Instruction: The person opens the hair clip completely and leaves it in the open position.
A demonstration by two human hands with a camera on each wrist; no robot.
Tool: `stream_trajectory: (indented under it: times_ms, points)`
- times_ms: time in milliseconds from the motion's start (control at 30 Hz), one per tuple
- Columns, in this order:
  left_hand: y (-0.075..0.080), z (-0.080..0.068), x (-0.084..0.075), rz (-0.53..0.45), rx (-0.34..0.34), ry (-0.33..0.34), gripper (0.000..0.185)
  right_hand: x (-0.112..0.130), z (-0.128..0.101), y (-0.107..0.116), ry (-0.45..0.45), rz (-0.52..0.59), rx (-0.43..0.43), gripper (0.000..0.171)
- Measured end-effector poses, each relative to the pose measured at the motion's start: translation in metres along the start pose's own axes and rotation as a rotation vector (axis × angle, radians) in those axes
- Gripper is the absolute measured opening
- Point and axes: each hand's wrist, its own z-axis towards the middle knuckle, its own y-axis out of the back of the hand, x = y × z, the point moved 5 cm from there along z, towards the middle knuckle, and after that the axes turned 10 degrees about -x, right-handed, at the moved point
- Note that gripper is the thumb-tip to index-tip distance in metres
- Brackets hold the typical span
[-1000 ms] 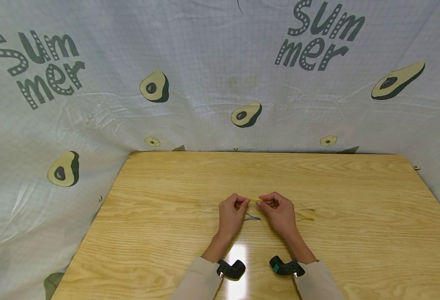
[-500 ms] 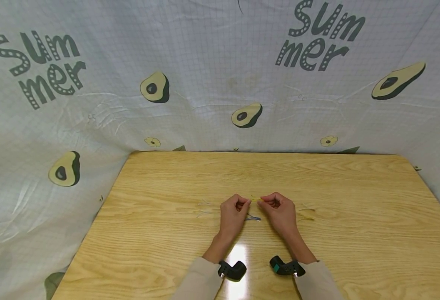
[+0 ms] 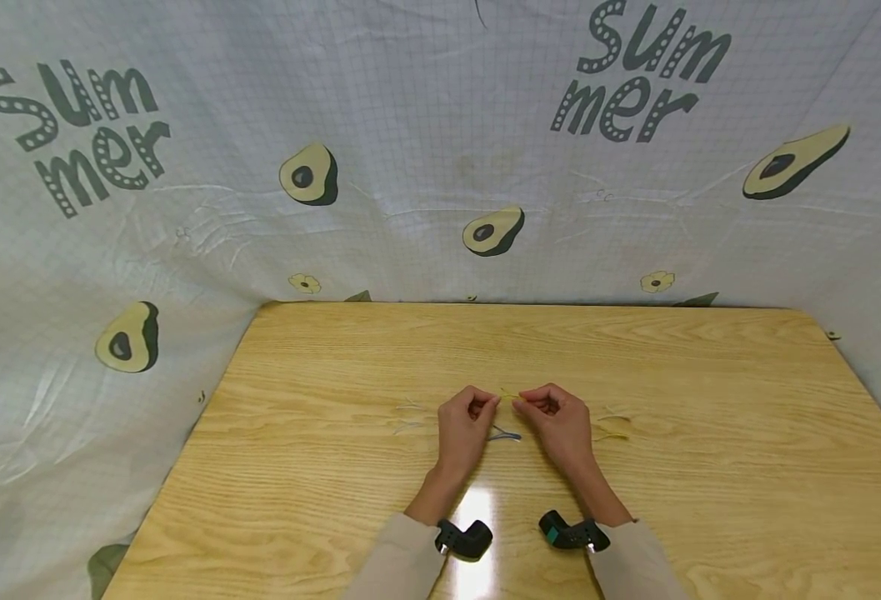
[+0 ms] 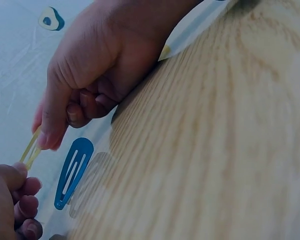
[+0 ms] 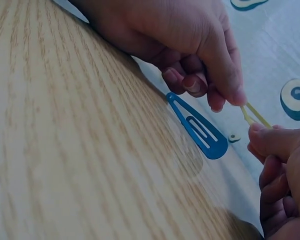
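Observation:
A thin yellow snap hair clip [image 3: 510,396] is held between my two hands over the middle of the table. Thumb and forefinger of my left hand [image 3: 466,429] pinch one end of it; those of my right hand [image 3: 563,425] pinch the other. In the right wrist view, two narrow yellow strips of the clip [image 5: 259,115] stand apart between the fingertips, with the ends hidden in the fingers. Just below the hands is a blue snap hair clip [image 3: 506,436], partly behind my left hand in the head view; its slotted, drop-shaped body [image 4: 68,175] shows in the left wrist view.
Two pale, thin clip-like pieces [image 3: 407,426] lie left of my left hand. On the right lie two yellowish ones [image 3: 613,436]. The wooden table [image 3: 320,492] meets a printed cloth [image 3: 402,167] at its back edge.
A second ago the yellow clip showed as one thicker band; now it looks thinner, with a strand spread upward between the fingertips. Both hands stay almost in place.

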Motion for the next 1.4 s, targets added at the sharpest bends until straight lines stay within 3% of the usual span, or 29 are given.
stream_trajectory:
  times_ms: [267, 567, 800, 1400]
  points:
    - [0.000, 0.004, 0.001, 0.063, -0.012, -0.049, 0.005, 0.012, 0.001, -0.002, 0.020, -0.041, 0.045, 0.016]
    - [-0.004, 0.012, 0.001, 0.144, 0.019, -0.204, 0.004, 0.003, 0.011, -0.002, 0.139, -0.147, -0.037, 0.010]
    - [-0.005, 0.020, 0.003, 0.278, 0.014, -0.276, 0.004, 0.002, 0.019, -0.007, 0.163, -0.189, -0.015, 0.009]
    - [-0.010, 0.031, 0.010, 0.426, 0.046, -0.266, 0.003, 0.001, 0.032, -0.015, 0.232, -0.206, -0.034, 0.007]
